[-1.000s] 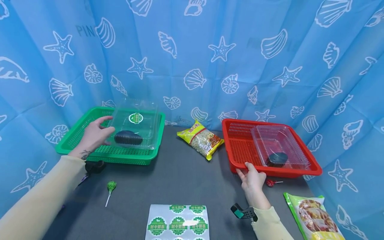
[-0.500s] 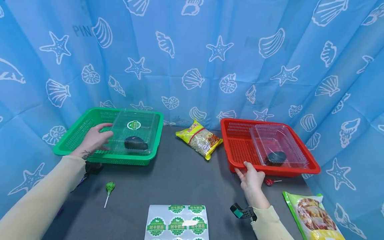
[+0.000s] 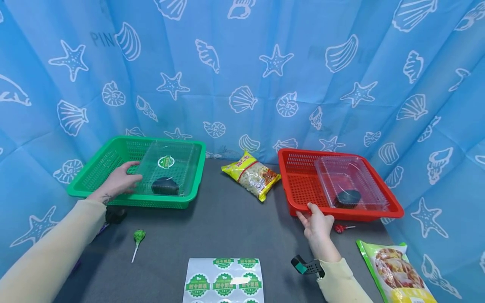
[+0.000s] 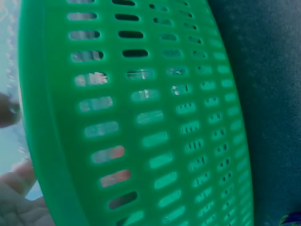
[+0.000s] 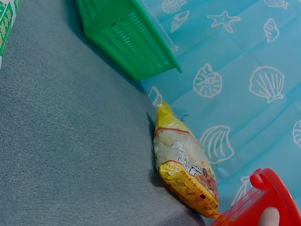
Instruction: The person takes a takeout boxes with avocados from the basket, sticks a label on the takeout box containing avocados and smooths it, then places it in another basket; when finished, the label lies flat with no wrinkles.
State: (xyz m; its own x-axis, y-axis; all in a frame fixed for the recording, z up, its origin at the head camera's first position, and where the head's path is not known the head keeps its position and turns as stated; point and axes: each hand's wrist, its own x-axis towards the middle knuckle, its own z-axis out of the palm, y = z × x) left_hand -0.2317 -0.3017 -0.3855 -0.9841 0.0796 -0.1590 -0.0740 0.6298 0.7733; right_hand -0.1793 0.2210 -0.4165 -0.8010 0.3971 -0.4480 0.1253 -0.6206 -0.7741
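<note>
In the head view my left hand [image 3: 119, 180] holds the left edge of a clear plastic box [image 3: 182, 151] inside the green basket [image 3: 87, 191]. The box bears a round green-and-white sticker [image 3: 166, 162], and a dark oval object [image 3: 165, 186] shows through it. The left wrist view is mostly filled by the basket's slotted wall [image 4: 155, 127], with parts of the hand [image 4: 21, 197] at its left edge. My right hand [image 3: 319, 230] grips the front rim of the red basket [image 3: 303, 185]; one fingertip [image 5: 269, 216] shows against it in the right wrist view.
A second clear box [image 3: 346, 172] with a dark object sits in the red basket. Around lie a yellow food bag [image 3: 254, 176], a green-and-white bag [image 3: 398, 269], a sticker sheet [image 3: 223, 282], a green lollipop [image 3: 139, 236] and a red lollipop [image 3: 339, 228]. A shell-print curtain [image 3: 227, 63] hangs behind.
My left hand has lowered the clear box from a tilt above the green basket down into it, then shifted it slightly left and nearer. My right hand has stayed on the red basket's rim.
</note>
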